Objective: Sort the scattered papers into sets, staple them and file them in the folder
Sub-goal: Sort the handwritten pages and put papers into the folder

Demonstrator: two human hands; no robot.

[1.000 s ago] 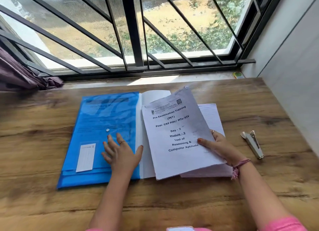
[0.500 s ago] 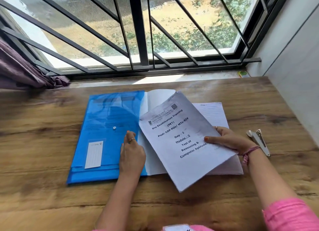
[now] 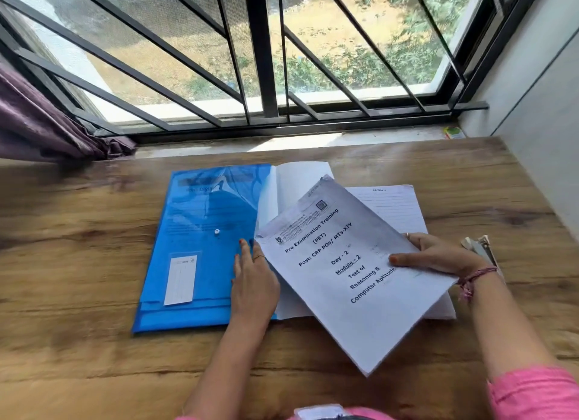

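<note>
A blue plastic folder point(image 3: 200, 247) with a snap button lies on the wooden table point(image 3: 78, 372), white sheets sticking out of its right side. My left hand point(image 3: 253, 281) lies on the folder's right edge, fingertips at the blue flap; whether it grips the flap is unclear. My right hand point(image 3: 435, 256) pinches a printed paper set point(image 3: 347, 269) titled "Pre Examination Training", held tilted above the table. Under it lies a lined sheet point(image 3: 391, 203). A metal stapler point(image 3: 481, 250) sits just behind my right wrist.
A barred window point(image 3: 263, 59) and its sill run along the table's far edge. A purple curtain point(image 3: 37, 128) hangs at far left. A grey wall point(image 3: 545, 131) bounds the right side. A small green-yellow object point(image 3: 454, 132) sits on the sill's right end.
My right hand has rotated the printed set clockwise and swung its lower corner toward me. My left hand's spread fingers drew together and slid to the folder's right edge.
</note>
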